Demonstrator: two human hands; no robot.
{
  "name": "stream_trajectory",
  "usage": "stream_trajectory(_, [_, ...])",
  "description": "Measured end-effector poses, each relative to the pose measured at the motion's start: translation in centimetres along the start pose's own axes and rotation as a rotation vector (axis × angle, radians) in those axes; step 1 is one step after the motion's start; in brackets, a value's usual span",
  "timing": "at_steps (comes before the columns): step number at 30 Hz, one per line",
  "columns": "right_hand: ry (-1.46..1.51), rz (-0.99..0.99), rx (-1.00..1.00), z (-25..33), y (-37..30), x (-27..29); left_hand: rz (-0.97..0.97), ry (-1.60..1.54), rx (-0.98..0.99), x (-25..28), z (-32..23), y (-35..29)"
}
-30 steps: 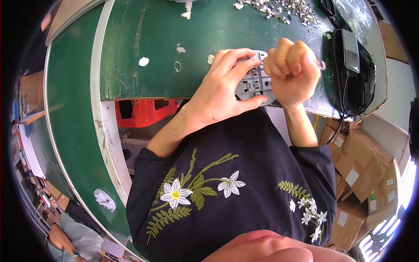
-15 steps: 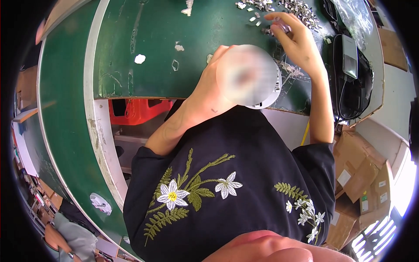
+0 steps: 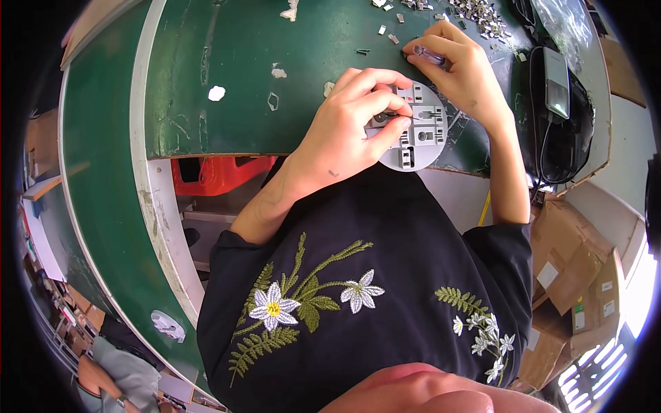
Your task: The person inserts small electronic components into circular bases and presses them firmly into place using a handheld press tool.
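Note:
A round grey plastic plate (image 3: 428, 153) with raised slots and small compartments sits at the near edge of the green workbench. Over its left side, my left hand (image 3: 354, 120) pinches a thin dark strand (image 3: 407, 117) between thumb and fingers. Those fingers hide part of the plate. Beyond the plate to the right, my right hand (image 3: 461, 69) is closed around a small tool with a clear purplish handle (image 3: 429, 55), which looks like a screwdriver. Its working end is hidden. Near the right fingertips lies a small metal piece (image 3: 363, 51) on the bench.
Many small metal clips (image 3: 482, 17) lie scattered at the far right. A black case (image 3: 561, 138) with a grey cabled device (image 3: 556, 82) stands right of my arm. A green strip (image 3: 103, 193) runs along the left, carrying another pale disc (image 3: 167, 325). Cardboard boxes (image 3: 568, 255) stand lower right.
My right hand has moved slightly nearer and left with the tool. The plate, blurred over before, now shows its slots. The pale disc on the left strip has shifted slightly right.

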State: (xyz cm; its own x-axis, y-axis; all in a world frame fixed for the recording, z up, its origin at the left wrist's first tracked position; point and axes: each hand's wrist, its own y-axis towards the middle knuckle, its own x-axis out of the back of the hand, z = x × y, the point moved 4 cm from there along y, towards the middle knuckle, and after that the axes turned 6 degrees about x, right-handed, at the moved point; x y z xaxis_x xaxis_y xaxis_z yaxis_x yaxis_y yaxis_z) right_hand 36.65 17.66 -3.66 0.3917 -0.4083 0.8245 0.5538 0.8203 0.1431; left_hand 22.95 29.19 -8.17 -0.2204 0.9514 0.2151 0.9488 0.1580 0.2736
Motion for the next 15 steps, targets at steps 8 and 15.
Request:
stream_trajectory(8, [0.251, 0.011, -0.223, 1.7, -3.0, 1.4, -0.031, -0.025, 0.004, -0.1, -0.1, 0.0])
stream_trajectory(15, [0.417, 0.12, -0.223, 1.6, -4.2, 1.6, -0.038, -0.008, -0.005, -0.2, -0.3, 0.3])
